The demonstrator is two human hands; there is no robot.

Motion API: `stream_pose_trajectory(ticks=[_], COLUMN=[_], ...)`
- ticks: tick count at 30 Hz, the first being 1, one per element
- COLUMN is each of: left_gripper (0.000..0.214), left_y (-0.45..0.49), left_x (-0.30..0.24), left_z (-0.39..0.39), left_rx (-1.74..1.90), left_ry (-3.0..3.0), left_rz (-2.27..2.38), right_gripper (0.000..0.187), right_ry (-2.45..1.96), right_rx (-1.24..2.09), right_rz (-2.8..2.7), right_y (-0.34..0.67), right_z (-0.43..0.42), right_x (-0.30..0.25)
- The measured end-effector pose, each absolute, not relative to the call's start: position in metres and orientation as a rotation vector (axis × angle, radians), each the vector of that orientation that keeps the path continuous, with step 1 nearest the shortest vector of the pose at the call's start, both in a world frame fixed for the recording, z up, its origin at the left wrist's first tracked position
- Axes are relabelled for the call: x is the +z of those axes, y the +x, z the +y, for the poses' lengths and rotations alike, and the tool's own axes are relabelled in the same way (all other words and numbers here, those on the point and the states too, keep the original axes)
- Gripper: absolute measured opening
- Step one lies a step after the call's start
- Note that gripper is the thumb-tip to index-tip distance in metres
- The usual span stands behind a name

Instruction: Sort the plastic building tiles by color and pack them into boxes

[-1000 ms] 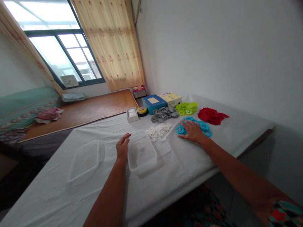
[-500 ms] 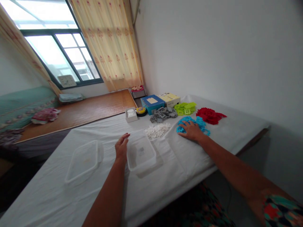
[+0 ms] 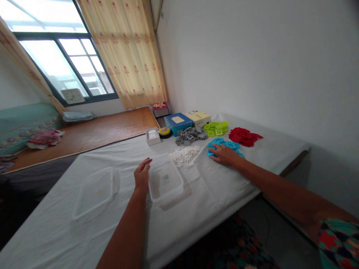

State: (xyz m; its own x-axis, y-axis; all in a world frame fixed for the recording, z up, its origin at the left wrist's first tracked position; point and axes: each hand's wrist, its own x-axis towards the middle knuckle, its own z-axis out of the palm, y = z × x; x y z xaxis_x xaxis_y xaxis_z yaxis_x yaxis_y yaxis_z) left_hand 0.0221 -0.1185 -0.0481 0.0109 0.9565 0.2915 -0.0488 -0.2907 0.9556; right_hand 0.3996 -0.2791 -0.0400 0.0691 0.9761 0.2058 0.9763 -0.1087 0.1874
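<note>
My left hand (image 3: 142,175) rests against the left side of a clear plastic box (image 3: 166,183), its fingers loosely bent and not wrapped round the rim. Farther right, my right hand (image 3: 223,154) lies over a pile of blue plastic pieces (image 3: 221,141), fingers curled down into it; the pieces under the palm are hidden. White link-like pieces (image 3: 185,154) are heaped just behind the box. A translucent lid (image 3: 95,192) lies flat to the left of my left hand.
Grey pieces (image 3: 191,135), lime-green pieces (image 3: 215,129) and red pieces (image 3: 244,136) form piles at the back. Behind are a blue box (image 3: 178,124), a yellow box (image 3: 198,118), a round yellow-and-black tin (image 3: 165,132) and a small white box (image 3: 153,136). A wall bounds the right.
My view has turned slightly right, so everything appears shifted left. The fingers of my right hand have curled in closer on the blue pieces. My left hand stays beside the box.
</note>
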Motion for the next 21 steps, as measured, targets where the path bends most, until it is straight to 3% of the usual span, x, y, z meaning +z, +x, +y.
stream_pose_trajectory(ticks=[5, 10, 21], left_gripper=[0.024, 0.024, 0.027], left_y=[0.022, 0.023, 0.023], left_x=[-0.048, -0.047, -0.044], left_z=[-0.12, -0.123, -0.126], left_rx=[1.431, 1.424, 1.43], left_ry=[1.392, 1.366, 1.319], left_rz=[1.002, 0.997, 0.978], right_gripper=[0.05, 0.06, 0.056], right_ry=[-2.306, -2.281, -2.274], right_rx=[-0.481, -0.408, -0.434], right_rz=[-2.163, -2.116, -2.13], right_y=[0.401, 0.41, 0.404], right_z=[-0.277, -0.272, -0.278], right_x=[-0.043, -0.05, -0.051])
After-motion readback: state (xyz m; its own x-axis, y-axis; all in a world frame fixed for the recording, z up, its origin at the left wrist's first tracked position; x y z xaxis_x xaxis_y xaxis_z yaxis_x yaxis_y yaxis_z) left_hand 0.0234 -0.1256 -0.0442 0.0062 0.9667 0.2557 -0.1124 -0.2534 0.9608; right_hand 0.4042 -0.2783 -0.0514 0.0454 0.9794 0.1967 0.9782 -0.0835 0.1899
